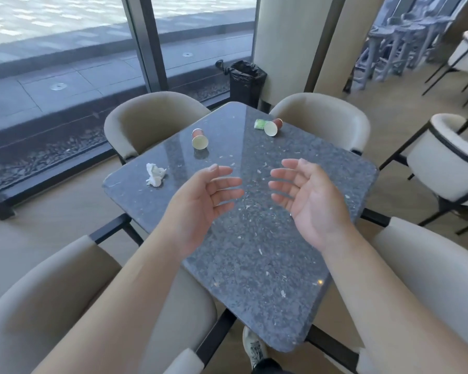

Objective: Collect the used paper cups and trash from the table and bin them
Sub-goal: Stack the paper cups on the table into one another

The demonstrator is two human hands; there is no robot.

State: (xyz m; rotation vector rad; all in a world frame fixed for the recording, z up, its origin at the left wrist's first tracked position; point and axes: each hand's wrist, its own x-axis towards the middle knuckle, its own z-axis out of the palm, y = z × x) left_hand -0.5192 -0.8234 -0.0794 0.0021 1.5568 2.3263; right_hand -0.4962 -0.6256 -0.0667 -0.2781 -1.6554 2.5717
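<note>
— Cups? How many lay on the speckled grey stone table [254, 252]?

— Two brown paper cups, both tipped on their sides: one [199, 139] toward the far left, the other [273, 127] at the far right, touching a small green crumpled wrapper [260, 123]. One crumpled white tissue [155, 175] sat near the left edge.

— And the hands?

— Left hand [204, 197] and right hand [305, 197] hovered palms inward, fingers spread, holding nothing. One black-lined bin [246, 79] stood beyond the table.

Two cups [200, 138] [273, 127] lying on table [254, 252]; tissue [154, 175] left; bin [246, 79] behind.
</note>
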